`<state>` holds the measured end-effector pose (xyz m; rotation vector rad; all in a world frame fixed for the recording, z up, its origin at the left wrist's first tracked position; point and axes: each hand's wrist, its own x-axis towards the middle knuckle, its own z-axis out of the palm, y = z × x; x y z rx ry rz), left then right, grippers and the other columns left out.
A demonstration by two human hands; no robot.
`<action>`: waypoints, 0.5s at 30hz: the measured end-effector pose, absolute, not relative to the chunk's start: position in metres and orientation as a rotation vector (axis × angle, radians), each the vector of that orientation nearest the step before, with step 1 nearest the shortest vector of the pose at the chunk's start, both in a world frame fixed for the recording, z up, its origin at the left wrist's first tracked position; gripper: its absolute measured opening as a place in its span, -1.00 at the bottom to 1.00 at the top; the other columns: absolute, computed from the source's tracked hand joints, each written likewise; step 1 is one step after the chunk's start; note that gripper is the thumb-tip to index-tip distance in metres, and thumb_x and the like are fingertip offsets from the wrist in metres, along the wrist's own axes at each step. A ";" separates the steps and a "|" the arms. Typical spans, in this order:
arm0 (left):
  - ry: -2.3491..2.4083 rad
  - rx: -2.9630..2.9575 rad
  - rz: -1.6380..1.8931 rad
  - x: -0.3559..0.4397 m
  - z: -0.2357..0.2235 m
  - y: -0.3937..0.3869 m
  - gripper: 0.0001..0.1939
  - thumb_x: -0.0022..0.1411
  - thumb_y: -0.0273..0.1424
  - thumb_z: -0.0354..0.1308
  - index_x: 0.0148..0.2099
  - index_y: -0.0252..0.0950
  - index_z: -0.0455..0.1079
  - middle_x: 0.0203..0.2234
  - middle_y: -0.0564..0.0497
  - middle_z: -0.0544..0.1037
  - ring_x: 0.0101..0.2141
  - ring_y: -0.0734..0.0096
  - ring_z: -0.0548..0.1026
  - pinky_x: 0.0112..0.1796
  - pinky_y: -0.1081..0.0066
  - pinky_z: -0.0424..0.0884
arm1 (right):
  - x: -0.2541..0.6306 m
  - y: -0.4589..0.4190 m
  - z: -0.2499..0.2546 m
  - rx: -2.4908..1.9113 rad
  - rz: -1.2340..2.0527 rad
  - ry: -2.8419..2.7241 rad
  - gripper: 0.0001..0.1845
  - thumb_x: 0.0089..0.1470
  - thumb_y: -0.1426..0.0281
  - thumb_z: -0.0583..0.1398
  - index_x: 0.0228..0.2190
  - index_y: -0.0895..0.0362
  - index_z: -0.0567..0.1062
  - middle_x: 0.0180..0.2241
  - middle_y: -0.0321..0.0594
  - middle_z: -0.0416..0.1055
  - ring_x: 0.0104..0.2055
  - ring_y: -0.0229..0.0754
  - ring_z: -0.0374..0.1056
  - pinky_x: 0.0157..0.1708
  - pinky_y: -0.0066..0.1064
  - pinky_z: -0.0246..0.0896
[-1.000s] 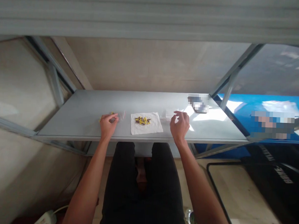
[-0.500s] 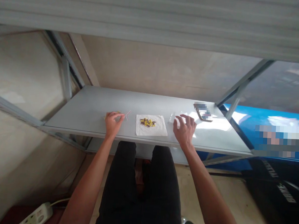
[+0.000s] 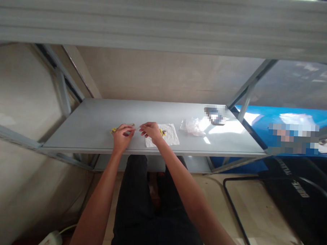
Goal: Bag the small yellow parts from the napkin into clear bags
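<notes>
My left hand [image 3: 122, 136] is closed in a pinch near the table's front edge, left of the white cloth [image 3: 174, 137]. My right hand [image 3: 151, 130] reaches over the cloth, fingertips bent together close to the left ones. Between the two sets of fingertips shows a small clear plastic bag [image 3: 137, 127], mostly hidden; its outline is hard to make out. Small yellow and dark pieces [image 3: 163, 132] lie on the cloth, partly covered by my right hand. More yellow pieces [image 3: 113, 130] peek out beside my left hand.
Crumpled clear plastic bags [image 3: 193, 127] lie right of the cloth on the grey table [image 3: 98, 116]. Behind them is a blurred-out phone-like object [image 3: 215, 115]. Metal uprights [image 3: 249, 84] flank the table, a shelf [image 3: 168, 21] overhangs it, and a blue surface [image 3: 257, 121] stands at right.
My right hand has moved left from the clear plastic bags, across the cloth, to meet my left hand. The left hand keeps its pinch. The view has shifted slightly.
</notes>
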<state>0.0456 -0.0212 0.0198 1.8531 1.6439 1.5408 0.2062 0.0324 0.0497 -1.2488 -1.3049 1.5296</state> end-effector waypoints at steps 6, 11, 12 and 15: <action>1.603 1.832 1.533 0.044 0.019 -0.021 -0.79 0.24 -0.33 0.16 -0.29 -0.24 0.63 -0.25 -0.07 0.62 -0.20 0.27 0.57 -0.30 0.38 0.48 | 0.205 0.034 0.046 -1.233 1.490 -1.390 -0.84 0.07 0.44 0.25 -0.53 0.20 0.50 -0.54 -0.24 0.55 -0.66 -0.40 0.32 -0.72 -0.63 0.07; 1.552 1.596 1.500 0.045 0.022 -0.024 -0.70 0.23 -0.16 0.24 -0.20 -0.28 0.61 -0.32 -0.07 0.66 -0.29 0.27 0.57 -0.35 0.42 0.42 | 0.202 0.032 0.043 -1.130 1.302 -1.690 -0.86 0.11 0.44 0.24 -0.49 0.17 0.49 -0.60 -0.36 0.46 -0.64 -0.40 0.33 -0.61 -0.63 0.12; 1.523 1.582 1.460 0.044 0.022 -0.025 -0.67 0.20 -0.12 0.27 -0.20 -0.28 0.60 -0.35 -0.06 0.66 -0.34 0.28 0.56 -0.38 0.42 0.40 | 0.202 0.031 0.043 -1.113 1.255 -1.778 -0.87 0.11 0.46 0.23 -0.48 0.16 0.49 -0.61 -0.38 0.44 -0.63 -0.40 0.33 -0.57 -0.62 0.14; 1.465 1.579 1.349 0.042 0.021 -0.026 -0.63 0.15 -0.07 0.31 -0.25 -0.29 0.61 -0.46 -0.03 0.64 -0.49 0.36 0.49 -0.47 0.44 0.33 | 0.204 0.030 0.047 -1.078 1.091 -2.017 -0.82 0.18 0.50 0.17 -0.45 0.16 0.50 -0.61 -0.39 0.43 -0.60 -0.38 0.33 -0.49 -0.59 0.12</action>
